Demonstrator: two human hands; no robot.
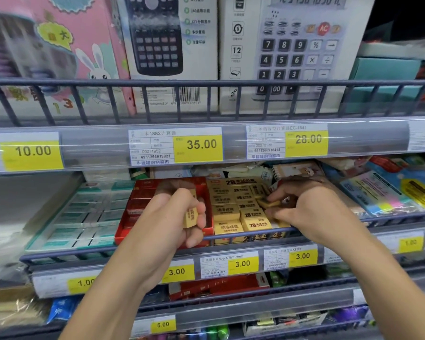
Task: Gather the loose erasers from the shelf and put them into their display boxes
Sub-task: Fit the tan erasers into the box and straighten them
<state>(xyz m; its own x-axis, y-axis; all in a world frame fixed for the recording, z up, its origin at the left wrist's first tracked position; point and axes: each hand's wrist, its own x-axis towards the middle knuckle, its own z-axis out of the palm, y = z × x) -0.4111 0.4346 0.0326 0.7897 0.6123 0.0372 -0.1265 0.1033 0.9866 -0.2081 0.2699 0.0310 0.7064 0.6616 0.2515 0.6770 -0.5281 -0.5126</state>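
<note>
The left hand [174, 214] is gripping a yellow eraser [190, 217] over the red box [133, 224]. The right hand [312, 207] is pinching another eraser [268, 204] above the yellow box [249, 238]

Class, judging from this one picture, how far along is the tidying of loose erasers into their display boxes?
Done: the yellow display box already holds rows of yellow erasers. In hand: the left hand grips a yellow eraser over the red display box; the right hand pinches another eraser at the yellow box. Left: placing both.
</note>
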